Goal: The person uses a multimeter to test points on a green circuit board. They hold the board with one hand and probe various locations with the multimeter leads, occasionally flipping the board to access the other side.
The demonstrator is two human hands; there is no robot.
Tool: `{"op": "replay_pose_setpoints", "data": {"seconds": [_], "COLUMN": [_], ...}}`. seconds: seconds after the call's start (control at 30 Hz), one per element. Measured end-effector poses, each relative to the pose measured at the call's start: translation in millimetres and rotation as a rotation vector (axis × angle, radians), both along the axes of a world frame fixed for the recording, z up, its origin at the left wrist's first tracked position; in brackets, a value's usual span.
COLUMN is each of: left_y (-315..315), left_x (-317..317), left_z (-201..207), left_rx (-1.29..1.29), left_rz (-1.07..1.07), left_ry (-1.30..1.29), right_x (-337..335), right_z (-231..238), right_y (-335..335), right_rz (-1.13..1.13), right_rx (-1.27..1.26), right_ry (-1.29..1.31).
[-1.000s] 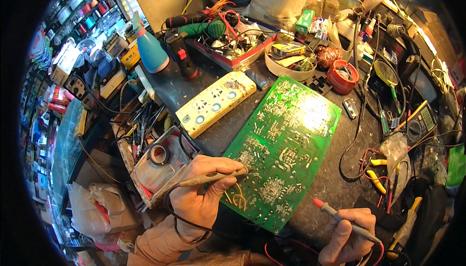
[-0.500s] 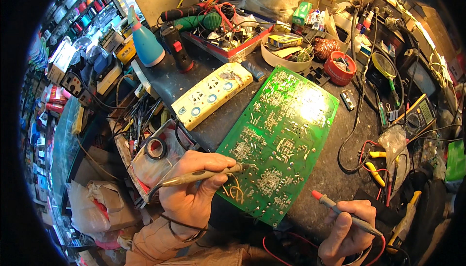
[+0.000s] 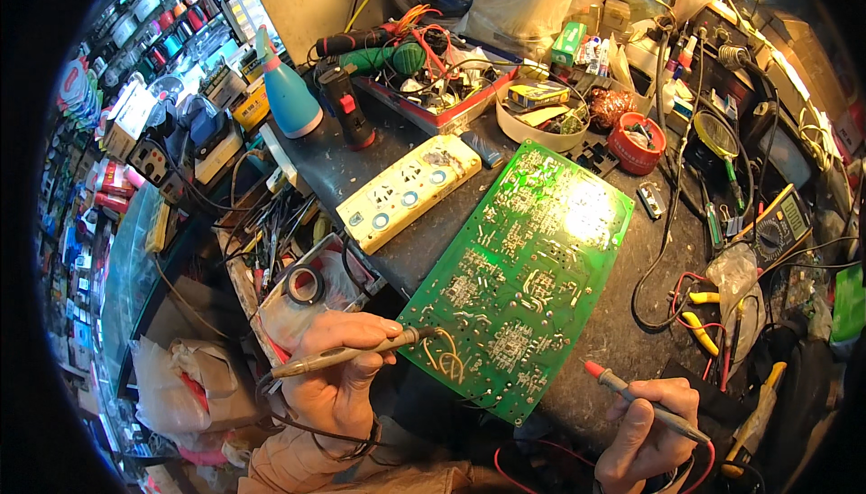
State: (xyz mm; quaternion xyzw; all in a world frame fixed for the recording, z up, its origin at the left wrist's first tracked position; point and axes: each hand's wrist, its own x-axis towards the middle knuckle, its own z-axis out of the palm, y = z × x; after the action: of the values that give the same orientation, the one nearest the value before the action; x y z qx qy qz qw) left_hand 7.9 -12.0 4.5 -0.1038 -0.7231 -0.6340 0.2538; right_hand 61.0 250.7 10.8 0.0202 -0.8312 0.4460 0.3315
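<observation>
A large green circuit board (image 3: 492,336) lies tilted on the dark bench, solder side up, with a bright glare on its far right part. My left hand (image 3: 338,395) is closed around a grey-brown test probe (image 3: 395,344). Its tip is at the board's left edge beside a loop of yellowish wires (image 3: 440,363); contact cannot be made out. Right of the board's near corner, my right hand (image 3: 645,431) grips a second test probe (image 3: 615,383) with a red tip. That tip points toward the board and stays apart from it. A red lead trails from its back end.
A cream power strip (image 3: 370,214) lies left of the board. Behind stand a blue spray bottle (image 3: 290,101), a parts tray (image 3: 451,115) and a red round tub (image 3: 637,144). On the right are a multimeter (image 3: 778,234), yellow-handled pliers (image 3: 700,333) and loose cables. Black tape (image 3: 304,286) sits front left.
My left hand has drawn back to the left with its probe, from over the board to its left edge. My right hand is nearly still. The whole view has shifted slightly.
</observation>
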Motion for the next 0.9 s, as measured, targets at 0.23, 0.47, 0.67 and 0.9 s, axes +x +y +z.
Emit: {"op": "replay_pose_setpoints", "data": {"seconds": [0.23,0.47,0.67,0.9], "left_y": [6.4,14.9,13.1,6.7], "left_x": [-10.0,-12.5,-10.9,-13.1], "left_z": [1.5,2.1,0.7,3.1], "left_rx": [-0.141,-0.217,-0.117,-0.058], "left_rz": [-0.169,-0.220,-0.185,-0.077], "left_ry": [0.060,0.105,0.058,0.018], "right_x": [-7.3,-4.1,0.2,-11.3], "right_z": [10.8,6.5,1.9,5.2], "right_y": [3.0,3.3,-1.1,6.8], "right_rz": [0.152,0.110,0.015,0.227], "right_rx": [-0.008,0.026,0.017,-0.038], "right_ry": [0.130,0.106,0.025,0.195]}}
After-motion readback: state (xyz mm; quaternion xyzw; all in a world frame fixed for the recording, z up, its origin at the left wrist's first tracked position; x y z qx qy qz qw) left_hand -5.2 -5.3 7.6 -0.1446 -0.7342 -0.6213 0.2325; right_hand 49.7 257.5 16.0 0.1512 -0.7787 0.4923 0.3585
